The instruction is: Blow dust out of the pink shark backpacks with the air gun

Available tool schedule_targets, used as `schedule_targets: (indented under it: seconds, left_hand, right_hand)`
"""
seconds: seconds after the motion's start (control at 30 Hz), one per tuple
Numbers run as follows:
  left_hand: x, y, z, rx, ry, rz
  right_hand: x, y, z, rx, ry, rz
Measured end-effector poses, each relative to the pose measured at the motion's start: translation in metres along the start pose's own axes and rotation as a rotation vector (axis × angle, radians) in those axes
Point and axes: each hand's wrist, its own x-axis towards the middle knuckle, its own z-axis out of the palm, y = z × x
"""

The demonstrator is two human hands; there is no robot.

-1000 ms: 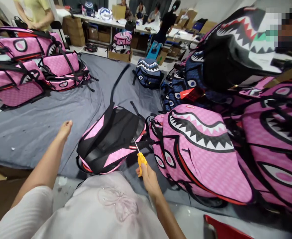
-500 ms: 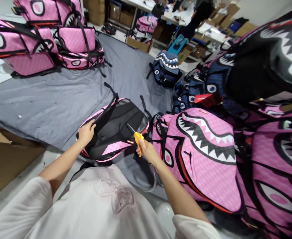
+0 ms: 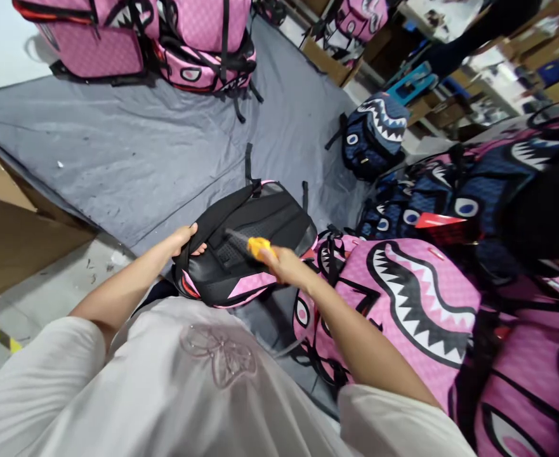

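A black and pink backpack lies in front of me with its padded back facing up. At its left end, my left hand is closed around a black shoulder strap. My right hand grips a yellow air blow gun above the middle of the pack. The gun's thin nozzle is blurred and points left over the back panel. A clear hose shows below my right forearm.
Grey sheeting covers the work surface. Pink shark-face backpacks crowd the right, with blue ones behind. More pink bags are stacked at the back left. A cardboard box stands at the left.
My view has turned, so the surroundings appear shifted. My left hand has lifted the shoulder strap and now holds it over the pack. The blow gun has tilted flatter, its nozzle pointing further left.
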Motion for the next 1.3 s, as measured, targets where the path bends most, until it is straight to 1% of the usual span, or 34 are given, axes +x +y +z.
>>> schedule_targets:
  seconds: [0.03, 0.07, 0.1, 0.13, 0.17, 0.23, 0.27, 0.3, 0.33, 0.37, 0.4, 0.43, 0.47, 0.5, 0.53, 0.6, 0.63, 0.67, 0.7, 0.73, 0.77, 0.8, 0.83, 0.87, 0.9, 0.93, 1.0, 1.07, 1.1, 1.13, 1.17, 1.2, 1.27, 1.3]
  left_hand:
    - [-0.001, -0.002, 0.004, 0.057, 0.026, 0.037]
    - [-0.004, -0.006, 0.009, 0.147, 0.060, 0.106]
    - [-0.007, -0.011, 0.015, 0.274, 0.109, 0.215]
    - [-0.011, -0.017, 0.022, 0.438, 0.173, 0.351]
    - [-0.014, -0.025, 0.030, 0.628, 0.242, 0.494]
    - [-0.021, -0.042, 0.048, 1.003, 0.340, 0.735]
    - [-0.023, -0.049, 0.056, 1.152, 0.355, 0.802]
    - [-0.024, -0.056, 0.063, 1.264, 0.351, 0.830]
    - [-0.024, -0.060, 0.069, 1.346, 0.331, 0.833]
    - [-0.022, -0.064, 0.073, 1.403, 0.318, 0.828]
    - [-0.020, -0.065, 0.076, 1.442, 0.314, 0.817]
    - [-0.017, -0.065, 0.077, 1.470, 0.317, 0.809]
    - [-0.015, -0.064, 0.077, 1.489, 0.325, 0.808]
    - [-0.013, -0.063, 0.076, 1.501, 0.331, 0.813]
    - [-0.013, -0.061, 0.075, 1.509, 0.337, 0.816]
    - [-0.020, -0.059, 0.075, 1.512, 0.357, 0.819]
    - [-0.026, -0.059, 0.077, 1.508, 0.375, 0.835]
    - [-0.035, -0.062, 0.080, 1.506, 0.387, 0.872]
    - [-0.044, -0.066, 0.085, 1.507, 0.380, 0.931]
    - [-0.053, -0.072, 0.091, 1.514, 0.349, 1.006]
    - [-0.062, -0.080, 0.098, 1.528, 0.291, 1.079]
    - [-0.068, -0.088, 0.105, 1.551, 0.217, 1.132]
    - [-0.072, -0.096, 0.113, 1.581, 0.144, 1.153]
    - [-0.074, -0.103, 0.120, 1.614, 0.087, 1.144]
    - [-0.072, -0.109, 0.126, 1.639, 0.060, 1.114]
    - [-0.069, -0.113, 0.131, 1.649, 0.056, 1.079]
    - [-0.059, -0.115, 0.134, 1.588, 0.064, 1.031]
    - [-0.050, -0.110, 0.130, 1.369, 0.049, 1.005]
    - [-0.046, -0.105, 0.125, 1.194, 0.036, 0.962]
    - [-0.043, -0.099, 0.120, 0.986, 0.026, 0.883]
    - [-0.041, -0.092, 0.114, 0.761, 0.016, 0.772]
    - [-0.040, -0.085, 0.109, 0.543, 0.005, 0.632]
    - [-0.036, -0.072, 0.101, 0.199, -0.038, 0.315]
    - [-0.035, -0.068, 0.100, 0.090, -0.060, 0.178]
  right_hand:
    - [0.007, -0.004, -0.006, -0.013, 0.102, 0.031]
    - [0.013, -0.006, -0.013, -0.025, 0.187, 0.067]
    - [0.016, -0.008, -0.020, -0.032, 0.231, 0.097]
    - [0.016, -0.009, -0.026, -0.038, 0.233, 0.111]
    - [0.013, -0.009, -0.031, -0.054, 0.205, 0.108]
    - [-0.003, -0.003, -0.040, -0.120, 0.116, 0.076]
    - [-0.013, 0.001, -0.045, -0.161, 0.081, 0.077]
    - [-0.023, 0.007, -0.050, -0.198, 0.076, 0.101]
    - [-0.031, 0.013, -0.054, -0.228, 0.107, 0.146]
    - [-0.037, 0.020, -0.059, -0.244, 0.176, 0.193]
    - [-0.041, 0.025, -0.061, -0.245, 0.272, 0.227]
    - [-0.044, 0.029, -0.060, -0.235, 0.368, 0.237]
    - [-0.046, 0.031, -0.057, -0.222, 0.436, 0.222]
    - [-0.048, 0.032, -0.051, -0.210, 0.450, 0.191]
    - [-0.051, 0.030, -0.043, -0.198, 0.404, 0.150]
    - [-0.058, 0.025, -0.031, -0.161, 0.203, 0.096]
    - [-0.063, 0.023, -0.029, -0.142, 0.107, 0.104]
    - [-0.067, 0.023, -0.033, -0.128, 0.053, 0.132]
    - [-0.072, 0.025, -0.041, -0.129, 0.057, 0.181]
    - [-0.076, 0.031, -0.053, -0.153, 0.111, 0.252]
    - [-0.080, 0.037, -0.066, -0.198, 0.198, 0.328]
    - [-0.085, 0.045, -0.078, -0.252, 0.284, 0.404]
    - [-0.091, 0.052, -0.086, -0.296, 0.353, 0.461]
    - [-0.098, 0.058, -0.090, -0.310, 0.373, 0.503]
    - [-0.106, 0.062, -0.088, -0.286, 0.350, 0.523]
    - [-0.116, 0.063, -0.082, -0.226, 0.290, 0.510]
    - [-0.141, 0.063, -0.058, -0.053, 0.113, 0.424]
    - [-0.167, 0.064, -0.032, 0.114, -0.065, 0.336]
    - [-0.178, 0.067, -0.021, 0.176, -0.129, 0.307]
    - [-0.187, 0.071, -0.014, 0.224, -0.172, 0.291]
    - [-0.193, 0.077, -0.009, 0.262, -0.190, 0.283]
    - [-0.196, 0.085, -0.007, 0.294, -0.188, 0.281]
    - [-0.194, 0.100, -0.008, 0.343, -0.133, 0.295]
    - [-0.190, 0.107, -0.010, 0.364, -0.082, 0.306]
